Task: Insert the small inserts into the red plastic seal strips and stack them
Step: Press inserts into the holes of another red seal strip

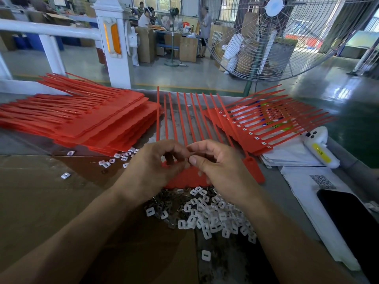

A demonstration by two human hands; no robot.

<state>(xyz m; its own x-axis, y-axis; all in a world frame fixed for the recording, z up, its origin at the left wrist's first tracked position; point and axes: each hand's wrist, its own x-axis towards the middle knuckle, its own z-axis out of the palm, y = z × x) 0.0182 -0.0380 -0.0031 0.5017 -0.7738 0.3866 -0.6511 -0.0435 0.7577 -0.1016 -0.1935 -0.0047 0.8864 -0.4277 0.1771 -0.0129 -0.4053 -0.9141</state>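
Observation:
A red seal strip sheet [184, 119] lies in front of me, its long tails pointing away. My left hand [151, 167] curls its fingers over the sheet's near edge. My right hand [217, 167] meets it fingertip to fingertip there, thumb and forefinger pinched together; any insert between them is too small to see. Just below my hands sits a heap of small white and clear inserts [207, 212]. A stack of red sheets [78, 115] lies at the left. Another stack with inserts fitted [272, 124] lies at the right.
Loose inserts [114, 158] are scattered by the left stack. A white device [317, 146], white bags [303, 187] and a dark phone [352, 218] lie at the right. Brown cardboard [41, 191] covers the table's left. A big fan [287, 33] stands beyond the table.

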